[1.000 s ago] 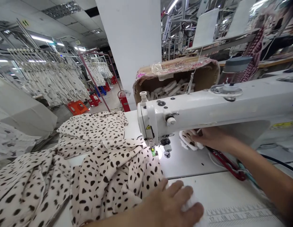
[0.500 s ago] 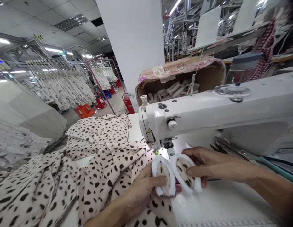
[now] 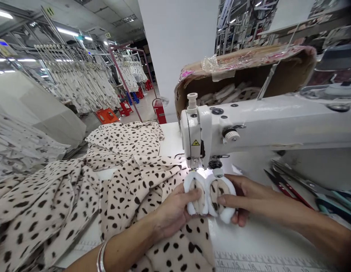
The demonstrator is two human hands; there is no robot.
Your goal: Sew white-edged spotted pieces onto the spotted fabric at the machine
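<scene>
My left hand [image 3: 172, 211] pinches a small rounded fabric ear piece [image 3: 202, 200], its thumb pressed on the spotted centre. The piece has a fluffy white rim. A matching ear piece [image 3: 228, 214] is in my right hand [image 3: 245, 194], thumb in front and fingers behind. Both pieces are held side by side with their rims meeting, just in front of the needle area of a white sewing machine [image 3: 192, 132]. Beige fabric with dark spots [image 3: 144, 189] spreads under my left forearm and across the table's left side.
Scissors [image 3: 283, 185] and other tools lie right of my right hand, below the machine arm. A printed ruler scale [image 3: 249, 260] runs along the table's front. Behind the machine, a cardboard box [image 3: 294, 75] holds white-rimmed pieces. Garments hang on racks [image 3: 82, 83] at the back left.
Both ear pieces have come upright and closer together, their rims now level. The view has shifted, so the machine appears larger and farther right, and the scissors show more.
</scene>
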